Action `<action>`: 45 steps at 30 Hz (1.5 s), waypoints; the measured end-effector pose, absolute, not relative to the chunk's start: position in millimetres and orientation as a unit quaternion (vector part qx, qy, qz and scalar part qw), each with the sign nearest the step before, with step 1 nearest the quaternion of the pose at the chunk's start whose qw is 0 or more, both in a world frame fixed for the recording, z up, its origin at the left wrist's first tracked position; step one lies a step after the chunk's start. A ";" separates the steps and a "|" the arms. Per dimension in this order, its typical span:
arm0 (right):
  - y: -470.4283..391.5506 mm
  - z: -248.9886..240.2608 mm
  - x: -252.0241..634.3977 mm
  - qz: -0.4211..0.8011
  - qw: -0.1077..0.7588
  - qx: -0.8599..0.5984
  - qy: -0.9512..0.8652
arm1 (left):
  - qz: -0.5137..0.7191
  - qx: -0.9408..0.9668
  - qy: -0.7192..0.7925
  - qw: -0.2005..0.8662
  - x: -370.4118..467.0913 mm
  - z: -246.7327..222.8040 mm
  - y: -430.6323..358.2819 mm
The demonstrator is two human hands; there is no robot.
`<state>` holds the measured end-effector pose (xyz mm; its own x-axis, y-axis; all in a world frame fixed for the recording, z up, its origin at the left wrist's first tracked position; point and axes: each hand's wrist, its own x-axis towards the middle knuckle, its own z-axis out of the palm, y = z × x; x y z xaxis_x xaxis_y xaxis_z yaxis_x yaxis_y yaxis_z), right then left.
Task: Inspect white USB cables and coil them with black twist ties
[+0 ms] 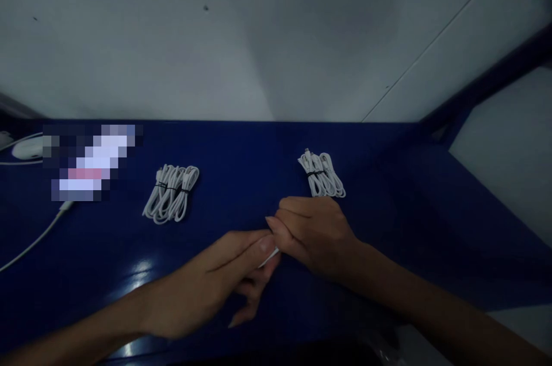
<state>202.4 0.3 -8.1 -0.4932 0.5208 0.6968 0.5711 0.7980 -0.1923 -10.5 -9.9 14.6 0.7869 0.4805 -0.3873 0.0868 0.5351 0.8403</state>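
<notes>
while the left hand [202, 280] pinches a white piece [269, 258] between thumb and fingers, the right hand [317, 234] is curled up snug against it, can't tell around what. piece is above the blue surface [241, 165], closer to the front edge than the left cable bundles [171, 191] and right cable bundles [319, 174].

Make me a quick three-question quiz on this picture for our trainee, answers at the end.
1. How many groups of tied white cables lie on the blue table?
2. True or false: the left hand lies flat with its fingers spread.
3. Which is nearer the right hand: A) the left cable group; B) the right cable group?

Key: 1. Two. 2. False; it pinches a slim white piece. 3. B.
</notes>
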 end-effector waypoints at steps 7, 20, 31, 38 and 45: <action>-0.6 -12.4 205.8 -0.084 0.403 -0.275 -0.869 | 0.066 0.381 0.228 0.894 -11.9 11.5 -3.0; 1.0 -10.5 205.7 -0.101 0.463 -0.208 -0.856 | 0.106 0.572 0.330 0.743 -12.7 23.4 -20.0; -0.3 -1.2 206.5 -0.103 0.429 -0.264 -0.857 | 0.139 0.662 0.343 0.651 -13.9 24.5 -16.6; -1.5 -2.1 202.9 -0.088 0.364 -0.332 -0.866 | 0.153 0.653 0.350 0.654 -10.6 22.5 -17.4; 1.1 -5.0 203.0 -0.081 0.389 -0.310 -0.864 | 0.133 0.642 0.363 0.662 -15.0 19.0 -16.8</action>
